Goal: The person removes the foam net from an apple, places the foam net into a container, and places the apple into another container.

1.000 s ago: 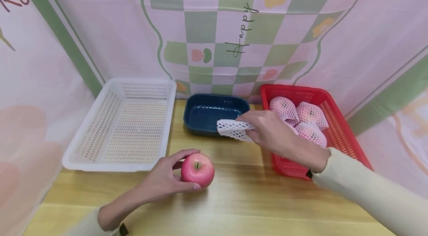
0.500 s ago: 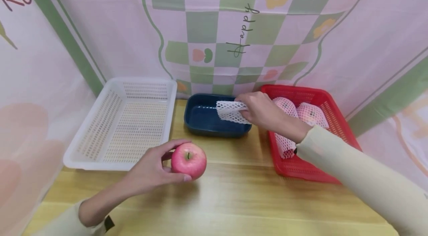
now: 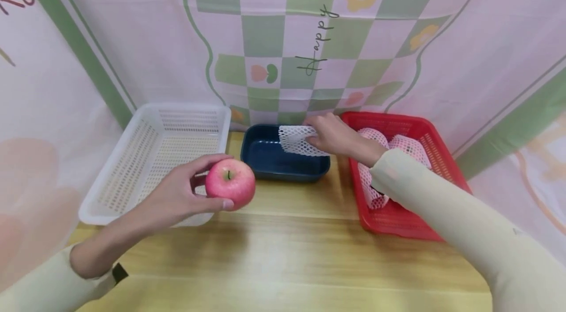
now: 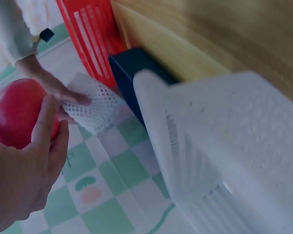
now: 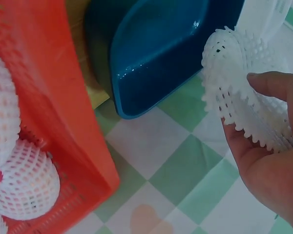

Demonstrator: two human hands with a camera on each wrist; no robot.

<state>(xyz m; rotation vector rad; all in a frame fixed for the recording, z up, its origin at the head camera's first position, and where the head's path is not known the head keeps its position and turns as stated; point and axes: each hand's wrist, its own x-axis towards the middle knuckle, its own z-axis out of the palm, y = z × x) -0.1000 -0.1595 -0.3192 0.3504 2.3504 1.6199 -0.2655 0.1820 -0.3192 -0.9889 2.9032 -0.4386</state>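
Note:
A bare pink-red apple (image 3: 232, 185) is gripped between the thumb and fingers of my left hand (image 3: 185, 194), lifted above the table near the right front corner of the white basket (image 3: 106, 204). My right hand (image 3: 331, 135) pinches a white foam fruit net (image 3: 297, 141) over the dark blue dish (image 3: 283, 167). In the right wrist view the net (image 5: 244, 87) hangs without fruit, thumb on one side and fingers on the other. Netted apples (image 5: 27, 183) lie in the red basket (image 3: 435, 155), partly hidden by my right forearm in the head view.
The white basket stands at left, the dish in the middle, the red basket at right, all on a wooden table (image 3: 283, 253). A checked curtain (image 3: 265, 32) hangs close behind them.
My left hand has raised the apple off the table and carried it left and away from me toward the white basket. My right hand has moved the foam net farther back, over the dish.

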